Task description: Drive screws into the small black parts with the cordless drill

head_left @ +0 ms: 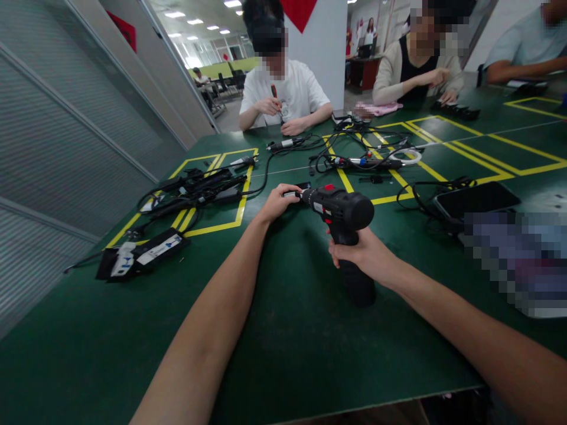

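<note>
- The right hand [365,255] wraps around the grip of a black cordless drill [340,208], a hold that probably lets it both steady and aim the tool.
- The drill stands in front of the person, its battery base towards the person and its chuck pointing away, right beside the other hand's fingertips.
- The left hand [277,205] reaches forward, fingers together over a small dark piece [303,186] low at the green table [283,360], seemingly to keep it from shifting under the bit; whether it pinches or only presses, I cannot tell.
- Tangled black cables [208,192] lie mostly within yellow tape lines [241,211] to the left, which look like marked places for parts.
- Across the table, a co-worker holds a screwdriver [274,91] upright, likely to bear straight down.
</note>
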Motion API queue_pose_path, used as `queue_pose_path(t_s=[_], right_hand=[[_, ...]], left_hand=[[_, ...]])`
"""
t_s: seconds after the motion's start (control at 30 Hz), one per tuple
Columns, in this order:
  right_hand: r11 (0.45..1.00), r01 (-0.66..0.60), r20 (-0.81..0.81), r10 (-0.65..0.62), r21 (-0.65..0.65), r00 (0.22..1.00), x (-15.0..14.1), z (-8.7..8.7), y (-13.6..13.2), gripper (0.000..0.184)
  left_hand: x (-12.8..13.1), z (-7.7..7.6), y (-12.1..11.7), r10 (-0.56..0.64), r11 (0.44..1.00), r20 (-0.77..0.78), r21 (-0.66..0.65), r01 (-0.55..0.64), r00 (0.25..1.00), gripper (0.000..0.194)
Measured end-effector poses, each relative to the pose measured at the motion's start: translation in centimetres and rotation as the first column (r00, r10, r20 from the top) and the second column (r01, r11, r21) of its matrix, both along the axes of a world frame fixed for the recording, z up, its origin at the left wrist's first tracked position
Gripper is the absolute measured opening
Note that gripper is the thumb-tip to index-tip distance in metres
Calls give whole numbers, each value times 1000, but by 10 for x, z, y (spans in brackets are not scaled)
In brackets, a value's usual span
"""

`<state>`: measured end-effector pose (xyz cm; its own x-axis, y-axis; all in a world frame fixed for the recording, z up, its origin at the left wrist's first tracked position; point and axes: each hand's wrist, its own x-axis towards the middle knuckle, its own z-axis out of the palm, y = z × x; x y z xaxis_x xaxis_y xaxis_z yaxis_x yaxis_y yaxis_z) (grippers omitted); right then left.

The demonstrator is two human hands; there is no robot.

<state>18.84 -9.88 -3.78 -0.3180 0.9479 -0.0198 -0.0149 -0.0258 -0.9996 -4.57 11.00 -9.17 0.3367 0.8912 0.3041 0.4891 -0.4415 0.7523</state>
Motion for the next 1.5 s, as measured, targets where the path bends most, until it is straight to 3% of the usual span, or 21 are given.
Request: queue_pose_path(t_s=[0.27,1.5], right_hand=[[1000,4,-6,-4,-6,1000,-1,2,-1,22],[1000,14,-4,-14,-24,1000,0,3,-1,21]], left_hand=[[0,2,-1,-6,1000,6,0,6,1000,33],[2,4,-3,16,1000,-7,-22,-16,1000,34]])
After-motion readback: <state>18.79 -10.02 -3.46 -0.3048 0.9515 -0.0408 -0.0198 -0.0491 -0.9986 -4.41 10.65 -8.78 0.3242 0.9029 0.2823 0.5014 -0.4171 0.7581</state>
